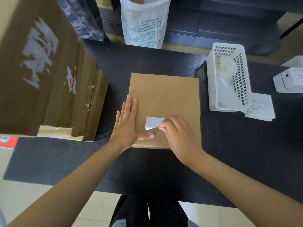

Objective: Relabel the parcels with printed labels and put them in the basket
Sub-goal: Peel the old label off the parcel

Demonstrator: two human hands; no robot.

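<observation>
A flat brown cardboard parcel (165, 95) lies in the middle of the black table (147, 169). My left hand (127, 125) presses flat on the parcel's left edge, fingers straight and thumb stretched across its near side. My right hand (177, 133) pinches the lower right corner of a white label (154, 122), whose near edge curls up off the cardboard. A white perforated basket (242, 89) stands to the right of the parcel, holding crumpled white paper.
A stack of brown parcels (49, 76) with torn label remains rises at the left. Printed labels (260, 105) lie beside the basket, and a white label printer (290, 79) sits at the right edge. A white printed sack (144, 25) stands behind the table.
</observation>
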